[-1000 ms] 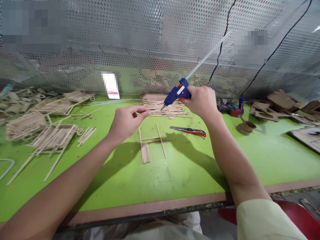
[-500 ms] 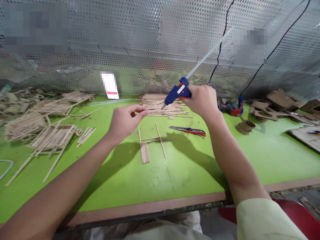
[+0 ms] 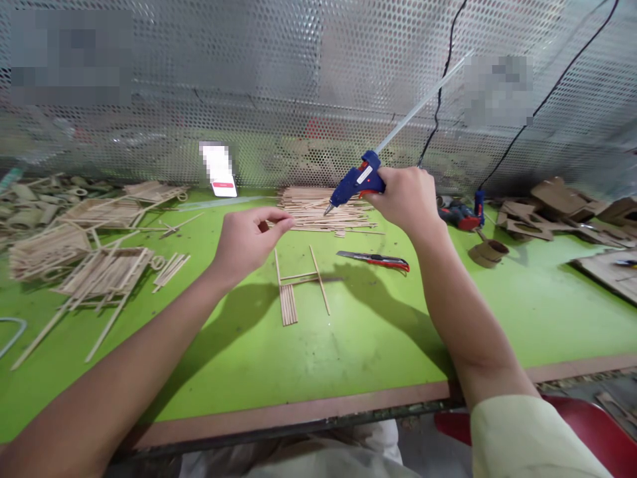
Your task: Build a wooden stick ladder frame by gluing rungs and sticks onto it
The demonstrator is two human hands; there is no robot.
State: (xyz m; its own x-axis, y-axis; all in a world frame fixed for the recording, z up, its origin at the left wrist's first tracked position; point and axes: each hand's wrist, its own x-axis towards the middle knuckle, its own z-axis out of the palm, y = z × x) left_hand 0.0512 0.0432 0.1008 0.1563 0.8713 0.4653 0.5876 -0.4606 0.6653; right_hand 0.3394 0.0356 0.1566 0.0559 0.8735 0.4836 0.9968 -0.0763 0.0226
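My right hand is wrapped round the handle of a blue glue gun, its nozzle pointing down and left and a long clear glue stick rising from its back. My left hand is raised with thumb and forefinger pinched; whatever is between the fingertips is too small to make out. Below, a frame of thin sticks lies on the green table, with several short sticks side by side against its left part. A red and black utility knife rests to the right of the frame.
Behind the hands lies a pile of sticks. A lit phone leans at the back. Stick structures are on the left. On the right are a bamboo ring, a red tool and cardboard pieces.
My right hand and the glue gun have moved slightly to the right, away from my left hand. My left hand has barely shifted and stays pinched.
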